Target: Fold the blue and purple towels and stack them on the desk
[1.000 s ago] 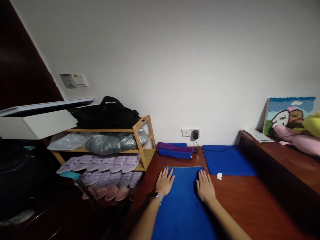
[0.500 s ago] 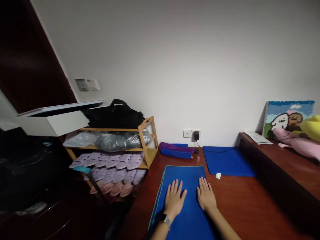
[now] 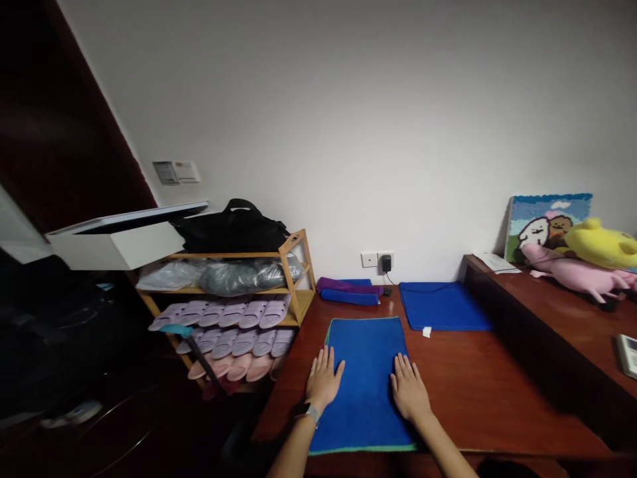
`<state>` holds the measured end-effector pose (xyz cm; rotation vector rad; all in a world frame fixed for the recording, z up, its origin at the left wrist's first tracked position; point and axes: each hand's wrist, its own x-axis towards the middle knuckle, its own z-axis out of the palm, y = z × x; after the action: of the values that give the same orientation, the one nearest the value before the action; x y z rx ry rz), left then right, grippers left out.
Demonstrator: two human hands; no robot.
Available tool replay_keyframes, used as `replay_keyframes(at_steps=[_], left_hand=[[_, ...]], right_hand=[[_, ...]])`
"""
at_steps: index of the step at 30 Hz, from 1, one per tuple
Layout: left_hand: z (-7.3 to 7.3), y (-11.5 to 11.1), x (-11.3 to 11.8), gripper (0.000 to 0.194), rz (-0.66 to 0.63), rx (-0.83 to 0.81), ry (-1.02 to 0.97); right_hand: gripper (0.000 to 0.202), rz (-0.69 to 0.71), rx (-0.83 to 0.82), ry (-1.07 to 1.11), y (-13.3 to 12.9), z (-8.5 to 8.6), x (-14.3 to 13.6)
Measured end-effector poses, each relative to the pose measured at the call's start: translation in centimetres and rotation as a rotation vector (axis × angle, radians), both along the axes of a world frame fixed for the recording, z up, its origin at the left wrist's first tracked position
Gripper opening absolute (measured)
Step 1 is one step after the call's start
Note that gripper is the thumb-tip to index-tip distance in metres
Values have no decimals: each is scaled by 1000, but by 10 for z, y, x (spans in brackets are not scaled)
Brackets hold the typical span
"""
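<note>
A blue towel (image 3: 365, 385) with green edging lies folded and flat on the reddish-brown desk (image 3: 472, 385), one short side close to the desk's front edge. My left hand (image 3: 323, 380) rests flat over the towel's left edge, fingers stretched out and a watch on the wrist. On the towel's right edge lies my right hand (image 3: 411, 388), also flat with its fingers extended. Neither hand grips the cloth. Further back, to the right, a second folded blue towel (image 3: 445, 307) with a small white tag lies on the desk.
Rolled blue and purple cloths (image 3: 351, 292) lie against the wall, near a black plug adapter (image 3: 386, 263). A wooden rack (image 3: 298, 302) with slippers and a black bag (image 3: 233, 229) stands left. On the raised right ledge sit plush toys (image 3: 572, 272) and a picture (image 3: 547, 222).
My left hand has slid left, from the towel's middle to its left edge. My right hand stays on the right edge. The view has tilted, and the towel's near edge now shows.
</note>
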<state>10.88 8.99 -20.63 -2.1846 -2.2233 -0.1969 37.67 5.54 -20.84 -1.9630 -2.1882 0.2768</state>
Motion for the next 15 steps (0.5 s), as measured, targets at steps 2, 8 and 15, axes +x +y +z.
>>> replay_keyframes(at_steps=[2, 8, 15], left_hand=[[7, -3, 13, 77, 4, 22, 17], [4, -33, 119, 67, -302, 130, -92], [-14, -59, 104, 70, -244, 46, -107]], right_hand=[[67, 7, -15, 15, -9, -4, 3], [65, 18, -31, 11, -12, 0, 5], [66, 11, -12, -14, -15, -4, 4]])
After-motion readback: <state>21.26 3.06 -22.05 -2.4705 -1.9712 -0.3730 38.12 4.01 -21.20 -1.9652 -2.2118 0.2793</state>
